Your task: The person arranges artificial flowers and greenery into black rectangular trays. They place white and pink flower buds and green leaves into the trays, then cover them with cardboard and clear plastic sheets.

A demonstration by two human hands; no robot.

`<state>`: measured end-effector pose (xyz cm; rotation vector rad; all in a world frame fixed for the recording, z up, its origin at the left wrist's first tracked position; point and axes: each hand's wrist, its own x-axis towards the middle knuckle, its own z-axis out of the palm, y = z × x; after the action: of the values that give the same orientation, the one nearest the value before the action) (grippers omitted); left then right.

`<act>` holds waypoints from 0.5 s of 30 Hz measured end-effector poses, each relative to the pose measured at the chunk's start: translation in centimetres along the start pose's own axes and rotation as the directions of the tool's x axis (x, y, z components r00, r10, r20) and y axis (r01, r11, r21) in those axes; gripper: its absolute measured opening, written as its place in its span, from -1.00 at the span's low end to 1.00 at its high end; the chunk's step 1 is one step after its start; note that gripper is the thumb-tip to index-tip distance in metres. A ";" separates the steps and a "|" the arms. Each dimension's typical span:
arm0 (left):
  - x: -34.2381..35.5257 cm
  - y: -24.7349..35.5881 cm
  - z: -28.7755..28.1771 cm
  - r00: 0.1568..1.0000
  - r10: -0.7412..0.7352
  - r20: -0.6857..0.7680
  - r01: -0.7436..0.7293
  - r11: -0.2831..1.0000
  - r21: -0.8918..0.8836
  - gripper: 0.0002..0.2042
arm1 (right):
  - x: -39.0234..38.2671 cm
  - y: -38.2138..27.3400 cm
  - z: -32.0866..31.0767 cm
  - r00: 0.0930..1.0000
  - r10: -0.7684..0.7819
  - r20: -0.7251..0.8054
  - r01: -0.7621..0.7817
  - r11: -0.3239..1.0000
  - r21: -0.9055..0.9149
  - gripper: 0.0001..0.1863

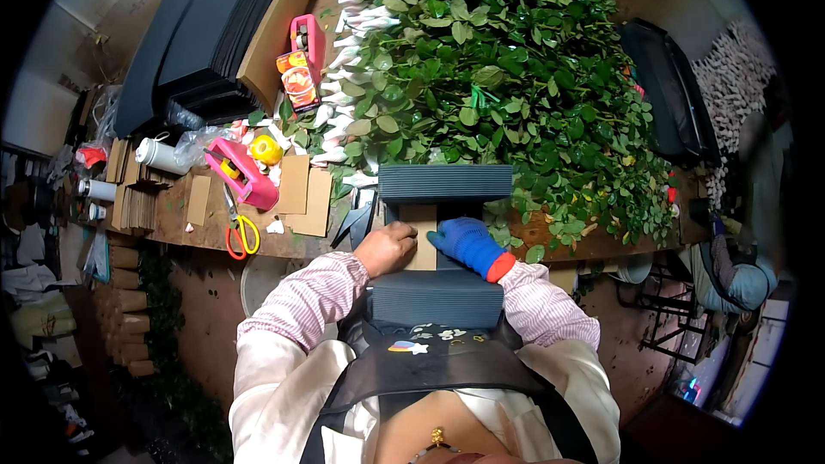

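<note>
A black corrugated cardboard sheet lies in front of me at the table's near edge, its far ridged flap and near ridged flap raised at either end. Between them is a small tan cardboard piece. My left hand, bare, has its fingers curled together at the left edge of the tan piece. My right hand, in a blue glove with a red cuff, grips at its right edge; the thumb tip meets the cardboard and the other fingers are largely hidden. Black-bladed shears lie just left of my left hand.
Leafy rose stems with white-wrapped heads are heaped across the table. Scissors with orange-yellow handles, a pink tape dispenser and tan cardboard pieces lie to the left. Stacked black sheets stand behind. A person is far right.
</note>
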<state>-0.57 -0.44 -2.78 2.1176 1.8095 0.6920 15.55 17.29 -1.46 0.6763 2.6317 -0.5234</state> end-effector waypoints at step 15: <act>1.3 0.6 -2.0 0.986 0.065 0.151 -0.054 0.996 -0.077 -0.50 | -15.0 -1.6 -2.9 0.974 -0.170 -0.151 0.213 0.914 0.345 -0.52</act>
<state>-0.93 0.53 -0.52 2.1225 1.6225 0.5815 26.23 11.58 8.01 0.5661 2.7562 -1.0745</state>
